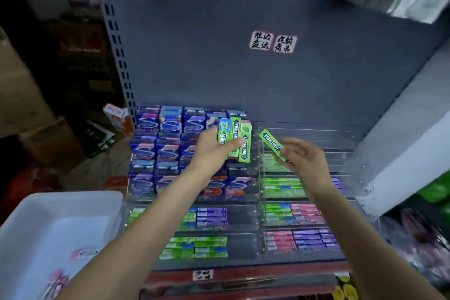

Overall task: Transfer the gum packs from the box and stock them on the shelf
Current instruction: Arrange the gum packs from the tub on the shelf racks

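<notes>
A white box (pixel 60 221) sits nearest, below and left of the left hand (pixel 213 151), with a few gum packs in its corner. Past it, the left hand grips a fan of green gum packs (pixel 237 140) above the shelf (pixel 243 273) trays. Just beside it, the right hand (pixel 304 158) pinches a single green pack (pixel 271 143) over the clear rack (pixel 316 143).

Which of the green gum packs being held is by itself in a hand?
The single green pack pinched in the right hand; the left hand grips a fanned bunch of packs.
</notes>
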`<state>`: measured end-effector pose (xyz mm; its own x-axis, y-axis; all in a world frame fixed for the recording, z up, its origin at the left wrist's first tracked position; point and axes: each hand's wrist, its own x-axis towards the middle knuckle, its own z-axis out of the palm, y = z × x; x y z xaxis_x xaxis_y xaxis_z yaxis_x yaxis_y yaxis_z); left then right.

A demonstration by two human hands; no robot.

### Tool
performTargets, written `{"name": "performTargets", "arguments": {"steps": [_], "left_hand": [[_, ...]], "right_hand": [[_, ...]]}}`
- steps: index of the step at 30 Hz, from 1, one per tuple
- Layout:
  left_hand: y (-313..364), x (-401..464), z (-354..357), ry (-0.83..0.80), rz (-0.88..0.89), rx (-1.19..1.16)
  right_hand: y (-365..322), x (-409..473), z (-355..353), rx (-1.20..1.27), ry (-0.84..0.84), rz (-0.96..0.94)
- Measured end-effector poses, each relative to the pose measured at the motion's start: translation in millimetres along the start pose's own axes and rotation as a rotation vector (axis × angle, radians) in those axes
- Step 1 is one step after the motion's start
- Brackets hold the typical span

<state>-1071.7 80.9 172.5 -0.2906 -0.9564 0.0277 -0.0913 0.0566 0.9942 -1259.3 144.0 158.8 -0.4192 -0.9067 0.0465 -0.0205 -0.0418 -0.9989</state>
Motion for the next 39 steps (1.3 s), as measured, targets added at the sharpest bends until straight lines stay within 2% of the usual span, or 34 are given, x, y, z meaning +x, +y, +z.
{"name": "performTargets", "arguments": {"steps": [5,12,17,22,30,39], "left_hand": [[2.8,27.6,42.7,-0.049,0.009,0.003],[1.3,49.0,95.3,-0.042,-0.014,0.041],[1.1,55.2,136.6,0.036,-0.042,0.042],[-7.5,54.9,180.1,0.171,-0.107,0.054],[-19.3,43.9,219.5,0.279,-0.231,0.037],[-10.7,33.5,226.4,0.347,-0.210,0.026]], "right_hand": [[13.3,26.1,-45.2,-0.374,0.035,-0.047],[21.5,63.2,-127.5,-0.734,0.026,-0.095],[24.7,89.2,-177.8,-0.994,-0.098,-0.141],[30.4,113.2,-200.6,-1.128,-0.331,-0.175],[51.0,130.2,-213.6,-1.048,-0.673,-0.152],[54.1,132.8,-211.4,-1.020,-0.756,-0.179]]}}
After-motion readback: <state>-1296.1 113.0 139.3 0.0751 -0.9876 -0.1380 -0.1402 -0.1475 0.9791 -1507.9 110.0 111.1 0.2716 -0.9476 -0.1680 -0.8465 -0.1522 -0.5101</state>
